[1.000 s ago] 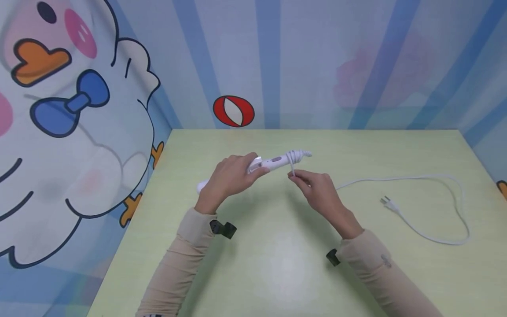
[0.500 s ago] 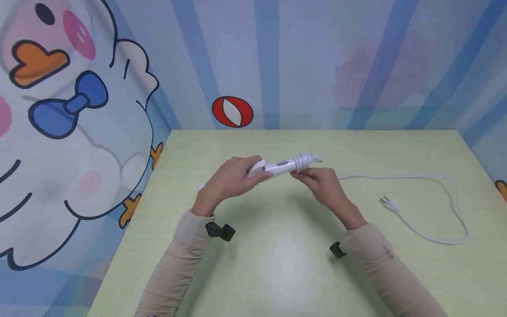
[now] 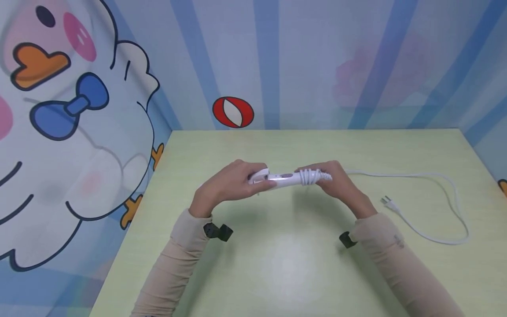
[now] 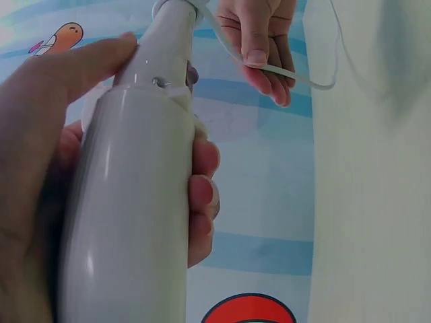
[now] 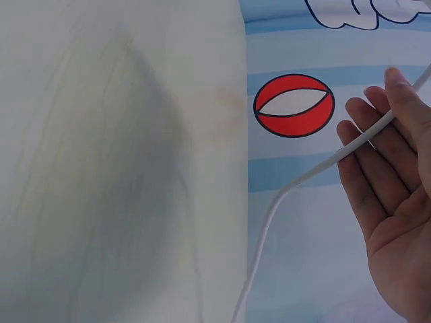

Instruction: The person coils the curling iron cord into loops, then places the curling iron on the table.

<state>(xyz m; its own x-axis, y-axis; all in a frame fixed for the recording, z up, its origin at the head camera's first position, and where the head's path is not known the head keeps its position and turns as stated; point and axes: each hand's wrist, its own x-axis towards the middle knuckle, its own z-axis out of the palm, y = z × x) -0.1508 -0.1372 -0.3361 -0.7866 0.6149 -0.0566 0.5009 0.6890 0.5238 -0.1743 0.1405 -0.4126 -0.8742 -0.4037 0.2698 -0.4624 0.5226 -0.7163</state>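
Observation:
A white curling iron (image 3: 288,179) is held above the table in my left hand (image 3: 231,184), which grips it around the clip end. In the left wrist view the thick white barrel (image 4: 131,202) fills the near side, with fingers curled around it. Several turns of white power cord (image 3: 309,177) wrap the far end of the handle. My right hand (image 3: 336,180) is behind that end, partly hidden by it. In the right wrist view the thumb pinches the cord (image 5: 310,173) against the fingers, and the loose length hangs down from there.
The rest of the cord (image 3: 408,175) lies in a wide loop on the right of the pale green table (image 3: 277,273), ending in a two-pin plug (image 3: 391,204). A patterned blue wall (image 3: 301,66) stands at the table's back, and one with a cartoon bird on the left.
My right hand has moved the cord around the handle to its far side. The handle's wrapped end has come lower and to the right, and the curling iron is more level.

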